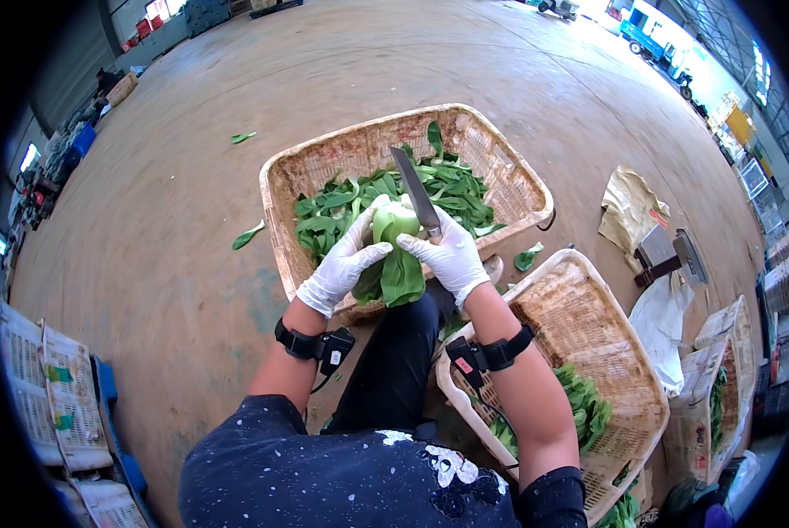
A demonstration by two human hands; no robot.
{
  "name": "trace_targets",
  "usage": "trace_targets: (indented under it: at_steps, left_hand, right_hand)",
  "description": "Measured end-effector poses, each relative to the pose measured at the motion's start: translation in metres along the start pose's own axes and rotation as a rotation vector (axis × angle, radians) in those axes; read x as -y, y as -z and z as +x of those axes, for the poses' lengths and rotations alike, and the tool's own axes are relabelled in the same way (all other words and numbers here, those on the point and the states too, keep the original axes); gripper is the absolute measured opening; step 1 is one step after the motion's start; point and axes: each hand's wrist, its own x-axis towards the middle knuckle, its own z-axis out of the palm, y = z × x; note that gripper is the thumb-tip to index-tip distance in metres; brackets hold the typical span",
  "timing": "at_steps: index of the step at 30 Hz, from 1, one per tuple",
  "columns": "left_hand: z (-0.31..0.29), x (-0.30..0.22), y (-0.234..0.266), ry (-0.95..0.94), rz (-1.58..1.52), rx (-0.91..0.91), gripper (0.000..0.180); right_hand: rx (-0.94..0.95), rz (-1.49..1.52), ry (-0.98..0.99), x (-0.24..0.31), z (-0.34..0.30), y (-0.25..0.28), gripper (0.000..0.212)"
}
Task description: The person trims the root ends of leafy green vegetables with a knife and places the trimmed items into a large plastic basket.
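Observation:
Both of my hands wear white gloves and meet over the near side of a large, stained plastic basket [509,167]. My left hand [343,262] is closed around a head of bok choy [400,275], its pale base up and its green leaves hanging down. Gripped in my right hand [454,257] is a knife [419,195], its broad blade pointing up and away. The right thumb also presses against the bok choy. Loose green leaves [451,191] cover the bottom of the basket beneath.
At my right stands a second basket [619,348] with bok choy [579,396] inside. Beyond it lie brown paper [632,211], a white sheet [660,321] and a metal device [663,251]. Stray leaves [248,235] dot the floor. More crates [73,396] stand at the left.

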Motion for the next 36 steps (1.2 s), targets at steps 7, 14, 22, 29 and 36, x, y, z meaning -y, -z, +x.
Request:
trace_targets:
  at_steps: [7,14,22,29,36]
  left_hand:
    - [0.0,0.007,-0.004,0.151,-0.296,-0.163,0.058]
    - [0.0,0.005,-0.01,-0.016,-0.087,-0.119,0.079]
    - [0.003,0.002,0.01,0.035,-0.006,-0.187,0.071]
    - [0.003,0.01,0.02,-0.088,-0.012,-0.446,0.089]
    - [0.002,0.023,0.0,-0.108,-0.41,-0.323,0.055]
  right_hand:
    - [0.016,0.188,-0.005,-0.001,-0.015,-0.001,0.052]
    - [0.013,0.024,0.003,0.001,-0.023,0.004,0.043]
    - [0.178,-0.854,0.198,0.018,0.031,0.016,0.037]
    - [-0.534,-0.932,0.317,0.017,0.046,0.016,0.062]
    - [-0.133,-0.589,0.144,-0.023,-0.008,-0.042,0.087]
